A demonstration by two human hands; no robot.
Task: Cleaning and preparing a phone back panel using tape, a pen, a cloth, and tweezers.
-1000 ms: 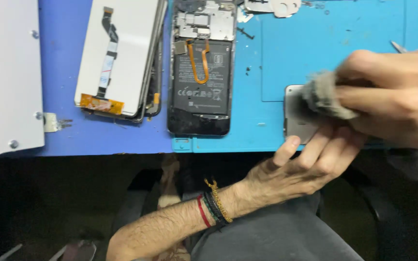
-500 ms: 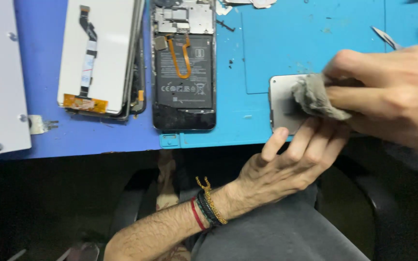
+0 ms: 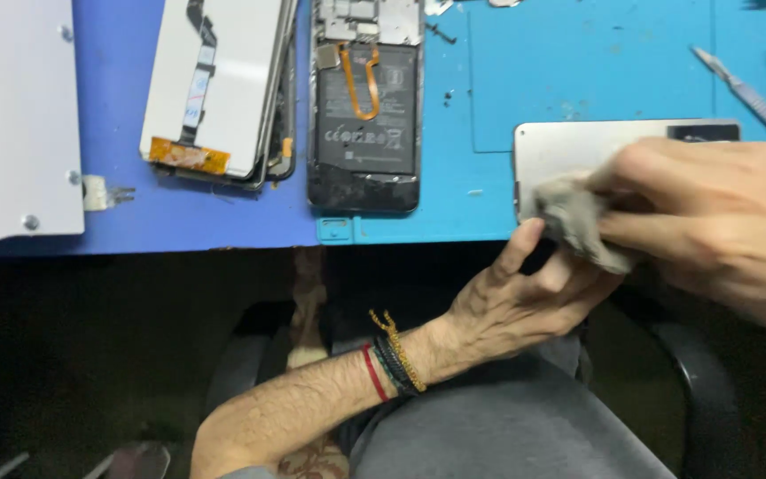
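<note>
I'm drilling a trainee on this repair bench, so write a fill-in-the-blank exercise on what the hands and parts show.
1. The right hand presses a crumpled grey ____ onto the flat silver metal phone cover.
2. The left hand steadies that cover at the mat's ____ edge.
3. The opened black phone shows an ____ flex cable looped over its battery.
4. The left wrist wears several ____.

Missing words: cloth; near; orange; bracelets
</note>
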